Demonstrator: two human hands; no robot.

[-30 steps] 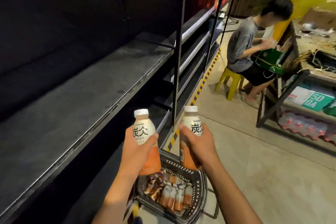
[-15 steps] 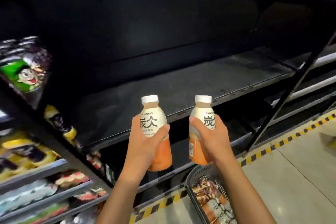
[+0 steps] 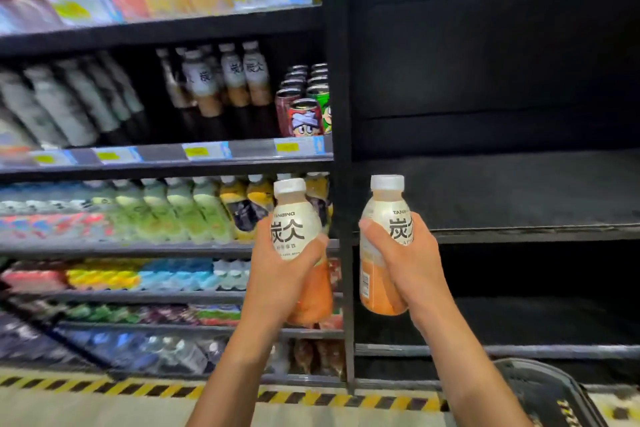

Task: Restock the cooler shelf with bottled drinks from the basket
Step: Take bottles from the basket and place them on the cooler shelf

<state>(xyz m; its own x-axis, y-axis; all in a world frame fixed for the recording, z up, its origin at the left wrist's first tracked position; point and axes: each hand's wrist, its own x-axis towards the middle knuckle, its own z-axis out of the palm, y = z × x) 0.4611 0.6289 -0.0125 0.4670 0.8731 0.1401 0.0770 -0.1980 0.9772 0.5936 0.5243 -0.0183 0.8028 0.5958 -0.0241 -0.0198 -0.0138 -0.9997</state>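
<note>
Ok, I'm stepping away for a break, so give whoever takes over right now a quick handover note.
Left grip holds one white-capped bottle; right grip holds a second bottle.
Neither is shelved yet.
Matching bottles already stand on the second shelf of the left bay.
Basket edge shows lower right, contents hidden.
To do: shelve both, then fetch more.

I see two matching bottles held upright side by side and apart, with white caps, cream labels with black characters and orange-brown drink below. The left bottle (image 3: 294,229) is gripped by the left hand (image 3: 277,274) in front of the stocked bay, and the right bottle (image 3: 384,243), tilted slightly, is gripped by the right hand (image 3: 408,263) before the dark shelf (image 3: 519,191). More of the same bottles (image 3: 221,80) stand in rows toward the right end of the cooler shelf (image 3: 173,163) above, and the black basket (image 3: 540,388) shows only a rim at the bottom right.
</note>
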